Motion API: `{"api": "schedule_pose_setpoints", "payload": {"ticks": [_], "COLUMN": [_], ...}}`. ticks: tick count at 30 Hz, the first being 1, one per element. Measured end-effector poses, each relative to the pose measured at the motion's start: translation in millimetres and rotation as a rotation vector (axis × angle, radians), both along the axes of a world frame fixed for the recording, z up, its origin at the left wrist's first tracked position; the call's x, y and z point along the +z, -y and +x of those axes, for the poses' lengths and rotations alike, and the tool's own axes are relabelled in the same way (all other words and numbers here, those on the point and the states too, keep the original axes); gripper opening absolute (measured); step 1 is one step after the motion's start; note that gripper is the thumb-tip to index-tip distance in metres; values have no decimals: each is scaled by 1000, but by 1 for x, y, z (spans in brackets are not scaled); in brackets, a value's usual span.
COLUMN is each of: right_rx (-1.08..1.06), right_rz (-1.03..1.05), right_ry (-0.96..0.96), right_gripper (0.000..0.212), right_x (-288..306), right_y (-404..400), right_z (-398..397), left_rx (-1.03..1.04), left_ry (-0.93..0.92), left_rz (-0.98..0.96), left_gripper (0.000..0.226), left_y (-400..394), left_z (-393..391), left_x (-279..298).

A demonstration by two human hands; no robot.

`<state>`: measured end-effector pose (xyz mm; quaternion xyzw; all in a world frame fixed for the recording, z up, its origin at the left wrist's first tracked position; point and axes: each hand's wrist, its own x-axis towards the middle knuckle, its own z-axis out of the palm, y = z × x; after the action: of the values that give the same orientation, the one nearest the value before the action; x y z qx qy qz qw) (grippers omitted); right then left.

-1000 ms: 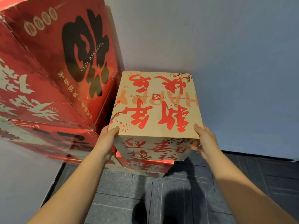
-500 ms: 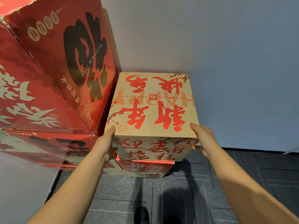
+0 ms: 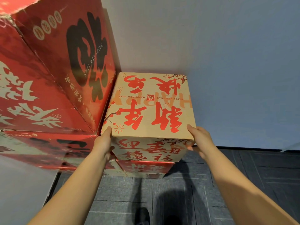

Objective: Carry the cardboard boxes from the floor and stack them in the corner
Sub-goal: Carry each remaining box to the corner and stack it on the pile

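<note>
Box: tan box (image 3: 151, 108) with red writing sits between the two hands, on top of a red box (image 3: 144, 168) in the corner.
Left hand: left hand (image 3: 103, 143) is on the near left corner of the tan box. Its thumb lies on the top and the palm presses the side. The other fingers are hidden, so I cannot tell how they bend.
Right hand: right hand (image 3: 199, 140) is on the near right corner. Its thumb lies on the top edge and its fingers curl under the side, so it grips the box.
Which way: the box goes away from both hands, toward the wall (image 3: 227, 62). Its long side seems to run the same way, from the hands to the wall.
Nearer hand: both hands look about the same way in. The left hand is just beside the big red boxes (image 3: 48, 78), so it has little room.
Fit: the far edge looks close to the wall. The near edge hangs out a bit past the red box under it.
Next, I think: a small push straight ahead would line it up, and then both hands can let go.
Floor: dark tiles (image 3: 243, 184) lie below the arms.
</note>
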<state>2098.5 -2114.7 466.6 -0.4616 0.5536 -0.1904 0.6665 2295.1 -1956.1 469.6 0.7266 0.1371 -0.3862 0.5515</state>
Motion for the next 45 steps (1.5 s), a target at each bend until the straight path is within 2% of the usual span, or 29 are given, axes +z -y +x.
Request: {"api": "schedule_pose_setpoints", "payload": {"ticks": [13, 20, 25, 27, 28, 31, 35, 39, 45], "right_rx": [37, 52, 71, 50, 40, 48, 203, 399, 720], "right_rz": [32, 47, -43, -116, -150, -264, -265, -276, -287], "right_ry": [-53, -60, -110, -132, -144, -128, -12, 115, 229], "right_gripper": [26, 21, 19, 10, 12, 37, 18, 19, 17], "right_x": [1, 5, 14, 23, 29, 43, 70, 93, 118], "right_y": [3, 2, 3, 4, 5, 10, 9, -12, -85], "right_z": [2, 2, -7, -13, -15, -23, -25, -21, -4], "left_rx": [45, 31, 36, 51, 57, 59, 96, 138, 372], "left_ry": [16, -11, -23, 11, 42, 171, 302, 413, 511], "left_rz": [4, -20, -42, -39, -37, -34, -139, -206, -217], "left_gripper": [51, 47, 47, 48, 47, 34, 26, 10, 17], "left_y": [4, 2, -4, -9, -12, -18, -23, -38, -106], "left_z": [2, 0, -10, -17, -21, -38, -73, -107, -159], "left_x": [0, 1, 3, 8, 11, 26, 59, 87, 120]}}
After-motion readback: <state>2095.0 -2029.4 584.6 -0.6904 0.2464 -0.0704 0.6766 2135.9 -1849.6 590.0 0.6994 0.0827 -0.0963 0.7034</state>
